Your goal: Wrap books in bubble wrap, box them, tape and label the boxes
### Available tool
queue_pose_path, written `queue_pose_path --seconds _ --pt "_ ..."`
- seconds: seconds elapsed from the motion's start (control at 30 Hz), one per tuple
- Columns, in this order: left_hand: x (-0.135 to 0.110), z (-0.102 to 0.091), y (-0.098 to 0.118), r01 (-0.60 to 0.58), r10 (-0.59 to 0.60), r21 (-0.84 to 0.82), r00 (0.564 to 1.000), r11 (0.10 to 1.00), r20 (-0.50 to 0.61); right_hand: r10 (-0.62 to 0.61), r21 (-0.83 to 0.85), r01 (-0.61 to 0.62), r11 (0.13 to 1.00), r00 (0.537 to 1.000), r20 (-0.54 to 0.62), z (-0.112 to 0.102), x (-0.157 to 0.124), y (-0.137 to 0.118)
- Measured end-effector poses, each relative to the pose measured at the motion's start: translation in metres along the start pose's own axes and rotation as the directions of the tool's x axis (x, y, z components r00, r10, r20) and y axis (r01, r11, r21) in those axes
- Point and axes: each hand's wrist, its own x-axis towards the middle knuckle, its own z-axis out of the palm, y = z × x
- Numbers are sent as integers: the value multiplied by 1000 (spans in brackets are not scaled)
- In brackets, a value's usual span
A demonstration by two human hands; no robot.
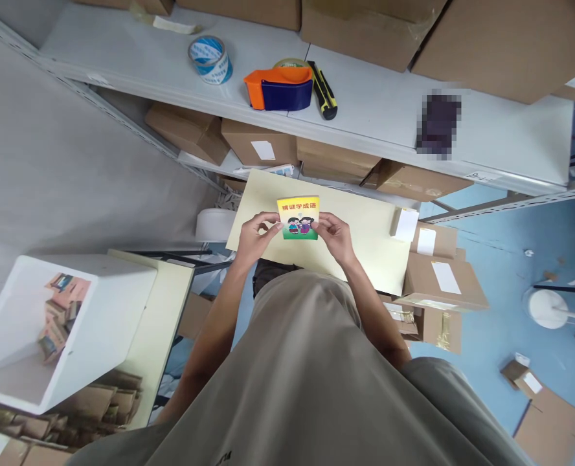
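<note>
Between my two hands is a small booklet (pixel 298 210) with a yellow and green cover, red characters along its top and two cartoon children below. My left hand (pixel 261 236) pinches its left edge, the thumb lying on the cover. At the right edge my right hand (pixel 335 234) grips it the same way, thumb in front and fingers behind. The booklet is held over the pale yellow table (pixel 365 243), its cover facing me. How far it is above the surface I cannot tell.
On the shelf (pixel 370 103) ahead sit a tape roll (pixel 210 60), an orange and blue tape dispenser (pixel 280 89), a utility knife (pixel 323 90) and a blurred dark object (pixel 439 123). A small white box (pixel 404 224) stands at the table's right end. A white bin (pixel 117 291) holds packets at left.
</note>
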Motion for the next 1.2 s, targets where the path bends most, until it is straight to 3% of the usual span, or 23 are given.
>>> queue_pose_path --seconds 0.17,0.3,0.47,0.63,0.8,0.93,1.1,1.2 --pt "-6 1 19 -229 227 71 973 971 33 -162 -55 167 984 984 79 -2 -2 -6" --pt "-8 1 22 -281 277 108 960 954 46 -255 -94 264 960 962 100 4 0 -10" --pt "-6 -3 6 -94 93 -69 996 993 -11 -209 -149 222 964 973 95 7 4 -6" --pt "-7 -1 -18 76 -77 -89 997 993 -8 -47 -171 43 984 999 -18 9 6 14" --pt "-16 6 -52 245 -237 -229 970 942 61 145 -131 -149 980 989 -39 19 10 47" --pt "-13 6 -96 381 -414 -301 909 874 -51 271 -155 -268 951 963 0 38 25 84" --pt "26 -11 -156 491 -556 -318 816 811 -157 315 -220 -308 926 949 -1 72 78 128" --pt "67 -22 -191 500 -561 -291 806 816 -190 279 -288 -282 915 959 -52 93 127 151"
